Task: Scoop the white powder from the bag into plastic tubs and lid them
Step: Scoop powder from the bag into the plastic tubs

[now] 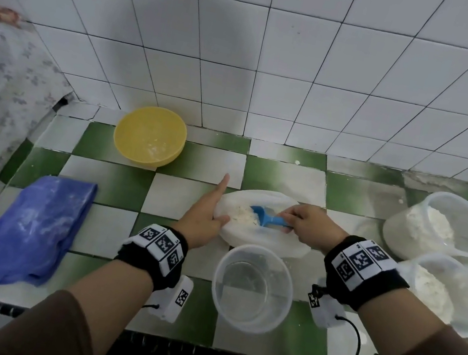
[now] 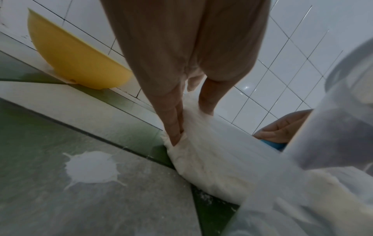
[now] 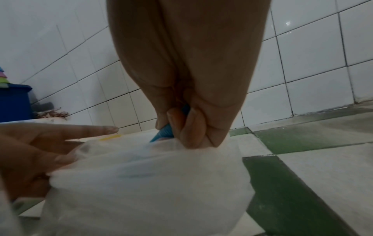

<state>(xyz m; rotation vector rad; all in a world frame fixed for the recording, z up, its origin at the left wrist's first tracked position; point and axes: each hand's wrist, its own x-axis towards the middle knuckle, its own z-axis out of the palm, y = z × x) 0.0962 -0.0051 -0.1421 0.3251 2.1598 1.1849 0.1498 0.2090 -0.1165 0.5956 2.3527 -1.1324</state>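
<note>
A translucent white bag (image 1: pixel 265 242) of white powder (image 1: pixel 243 214) lies open on the checked counter. My left hand (image 1: pixel 207 216) grips the bag's left rim between thumb and fingers, with the index finger pointing straight out. In the left wrist view its fingers (image 2: pixel 173 127) dig into the bag (image 2: pixel 212 159). My right hand (image 1: pixel 308 225) grips the handle of a blue scoop (image 1: pixel 263 216), whose bowl is down in the powder. The handle (image 3: pixel 163 132) shows in my fist above the bag (image 3: pixel 151 183). An empty clear tub (image 1: pixel 252 288) stands just in front of the bag.
Two clear tubs (image 1: pixel 436 228) (image 1: pixel 431 290) holding powder stand at the right, with more tubs at the frame edge. A yellow bowl (image 1: pixel 150 135) sits by the tiled wall. A blue cloth (image 1: pixel 30 226) lies at the left. Powder is spilled on the counter (image 2: pixel 90 167).
</note>
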